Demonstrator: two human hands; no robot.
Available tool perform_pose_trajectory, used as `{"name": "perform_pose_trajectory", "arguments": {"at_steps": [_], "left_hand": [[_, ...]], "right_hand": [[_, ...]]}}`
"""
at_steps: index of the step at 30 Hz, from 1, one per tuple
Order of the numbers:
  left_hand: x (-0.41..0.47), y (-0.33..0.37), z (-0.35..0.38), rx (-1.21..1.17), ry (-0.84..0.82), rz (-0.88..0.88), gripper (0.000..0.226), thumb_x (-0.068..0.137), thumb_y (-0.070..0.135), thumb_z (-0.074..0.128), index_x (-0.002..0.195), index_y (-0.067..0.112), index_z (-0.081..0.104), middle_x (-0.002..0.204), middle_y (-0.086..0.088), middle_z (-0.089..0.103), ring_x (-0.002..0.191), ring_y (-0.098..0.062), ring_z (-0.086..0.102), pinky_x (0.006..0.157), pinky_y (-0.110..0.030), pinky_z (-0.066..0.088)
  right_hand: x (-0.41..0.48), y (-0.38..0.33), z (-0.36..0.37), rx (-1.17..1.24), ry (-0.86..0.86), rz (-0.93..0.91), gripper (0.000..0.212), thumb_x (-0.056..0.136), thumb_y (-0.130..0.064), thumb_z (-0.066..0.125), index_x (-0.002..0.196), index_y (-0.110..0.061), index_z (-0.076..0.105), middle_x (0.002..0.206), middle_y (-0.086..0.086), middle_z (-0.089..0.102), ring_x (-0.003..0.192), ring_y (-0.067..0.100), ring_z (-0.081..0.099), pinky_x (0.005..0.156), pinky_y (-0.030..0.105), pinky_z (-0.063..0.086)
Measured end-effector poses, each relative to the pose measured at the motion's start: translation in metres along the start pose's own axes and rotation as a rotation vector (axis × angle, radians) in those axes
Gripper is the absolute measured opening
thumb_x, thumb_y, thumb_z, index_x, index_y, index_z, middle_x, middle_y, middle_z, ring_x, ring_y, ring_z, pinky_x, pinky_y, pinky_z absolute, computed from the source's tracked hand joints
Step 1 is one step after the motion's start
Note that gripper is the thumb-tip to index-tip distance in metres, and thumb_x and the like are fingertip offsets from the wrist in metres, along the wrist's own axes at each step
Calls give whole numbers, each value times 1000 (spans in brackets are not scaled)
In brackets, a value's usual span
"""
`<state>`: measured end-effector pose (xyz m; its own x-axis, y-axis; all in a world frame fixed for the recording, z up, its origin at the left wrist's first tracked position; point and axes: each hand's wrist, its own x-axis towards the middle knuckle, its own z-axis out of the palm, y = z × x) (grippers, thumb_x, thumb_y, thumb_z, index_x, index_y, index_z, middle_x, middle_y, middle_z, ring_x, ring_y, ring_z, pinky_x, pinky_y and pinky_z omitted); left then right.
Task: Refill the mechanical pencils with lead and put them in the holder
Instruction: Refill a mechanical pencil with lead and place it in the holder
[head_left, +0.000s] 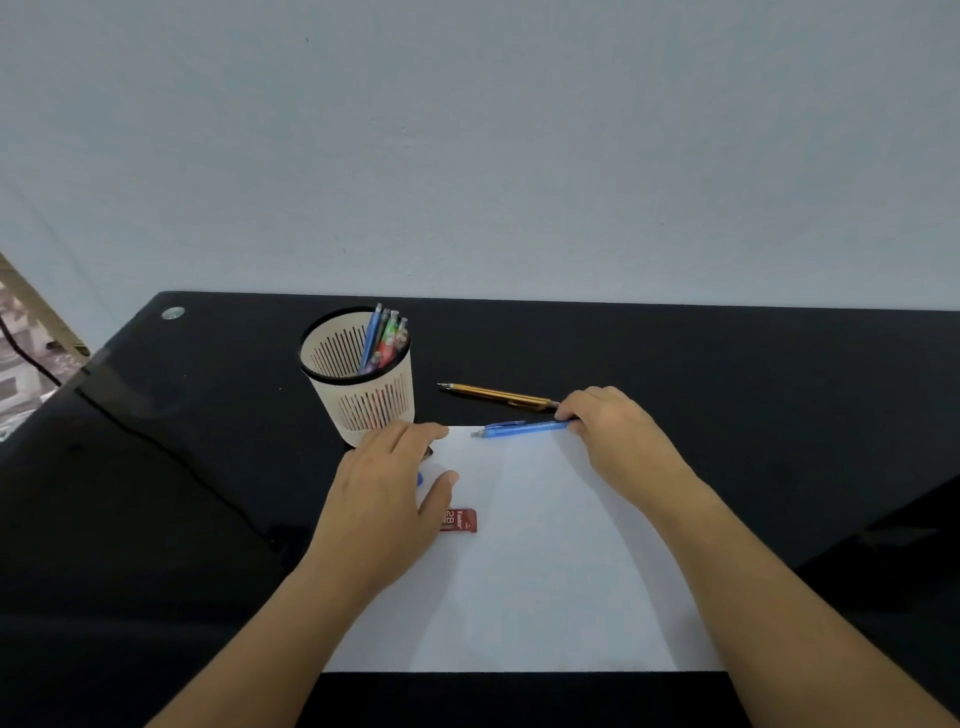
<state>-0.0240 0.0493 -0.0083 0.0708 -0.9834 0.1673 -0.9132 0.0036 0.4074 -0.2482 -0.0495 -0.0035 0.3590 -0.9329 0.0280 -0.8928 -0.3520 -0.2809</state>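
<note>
Black desk (727, 374), white sheet (545, 571) laid on it. Blue pencil (524, 429) is pinched at one end by the right hand (608, 431) at the sheet's far edge. Left hand (384, 488) is spread loose, nothing gripped, by the lead case (462, 520). Pickup step, seemingly: cap to be pulled, lead fed in next. Holder (374, 405) is just behind.

Soft, dimmish light leaves faint reflections on the glossy desk (727, 374); edges curve slightly.

Our right hand (605, 421) pinches blue mechanical pencil (524, 429) at far edge of paper sheet (545, 571); our left hand (384, 483) flat just beside holder (363, 400); red lead case (461, 520) by thumb; yellow mechanical pencil (498, 396) farther back.
</note>
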Motion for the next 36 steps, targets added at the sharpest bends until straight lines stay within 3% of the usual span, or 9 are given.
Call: {"name": "perform_pose_trajectory", "arguments": {"at_steps": [6, 11, 17, 22, 26, 28, 32, 34, 36], "left_hand": [[-9, 4, -8, 10, 44, 33, 44, 89, 42, 60, 131, 34, 49, 128, 14, 52, 118, -6, 45, 101, -26, 35], [-25, 14, -10, 37, 54, 129, 34, 88, 34, 64, 122, 31, 59, 120, 11, 58, 112, -9, 51, 95, -29, 40], [-45, 17, -8, 91, 72, 235, 21, 83, 36, 70, 101, 25, 73, 87, 11, 69, 84, -10, 61, 80, -34, 51], [-62, 25, -10, 96, 33, 245, 30, 84, 43, 66, 109, 27, 71, 95, 11, 70, 93, -13, 63, 84, -39, 49], [-66, 22, -6, 165, 94, 256, 25, 71, 34, 81, 93, 23, 77, 77, 11, 71, 75, -16, 66, 65, -35, 48], [-67, 21, -6, 174, 95, 232, 26, 73, 36, 79, 97, 24, 77, 83, 11, 72, 82, -17, 66, 69, -36, 47], [-68, 18, -9, 211, 12, 95, 47, 91, 53, 49, 135, 35, 49, 133, 14, 53, 129, -12, 41, 103, -36, 31], [-66, 16, -10, 200, 8, 68, 53, 92, 56, 46, 141, 35, 42, 140, 12, 47, 133, -12, 35, 107, -36, 28], [-65, 15, -11, 181, 8, 59, 55, 91, 57, 47, 141, 34, 42, 140, 11, 47, 132, -13, 36, 106, -37, 28]], "right_hand": [[-24, -14, -10, 57, 58, 25, 24, 97, -17, 50, 119, -26, 57, 112, -9, 55, 94, 5, 47, 84, 17, 42], [-71, -25, -14, 96, 82, -7, 20, 99, -19, 47, 112, -28, 59, 100, -15, 52, 79, 6, 51, 69, 8, 41], [-113, -34, -14, 182, 83, -29, 21, 99, -17, 47, 112, -27, 60, 102, -15, 53, 86, 6, 53, 79, 14, 46], [-132, -33, -9, 223, 97, -24, 20, 98, -15, 48, 110, -24, 62, 100, -14, 54, 84, 7, 54, 77, 17, 47], [-142, -36, -11, 312, 103, -52, 20, 94, -23, 56, 113, -30, 60, 102, -19, 52, 87, 1, 54, 76, 9, 44], [-145, -38, -13, 312, 59, -47, 24, 91, -28, 61, 115, -32, 60, 99, -22, 51, 85, 0, 53, 75, 6, 42], [-146, -42, -22, 463, 173, 9, 19, 86, -23, 68, 104, -30, 66, 89, -19, 58, 78, 1, 56, 70, 11, 48], [-147, -41, -25, 593, 288, 33, 20, 82, -19, 72, 95, -33, 67, 85, -17, 61, 77, 3, 58, 68, 13, 51], [-145, -43, -27, 572, 377, -1, 17, 82, -18, 73, 92, -31, 68, 88, -18, 61, 81, 3, 59, 71, 11, 49]]}}
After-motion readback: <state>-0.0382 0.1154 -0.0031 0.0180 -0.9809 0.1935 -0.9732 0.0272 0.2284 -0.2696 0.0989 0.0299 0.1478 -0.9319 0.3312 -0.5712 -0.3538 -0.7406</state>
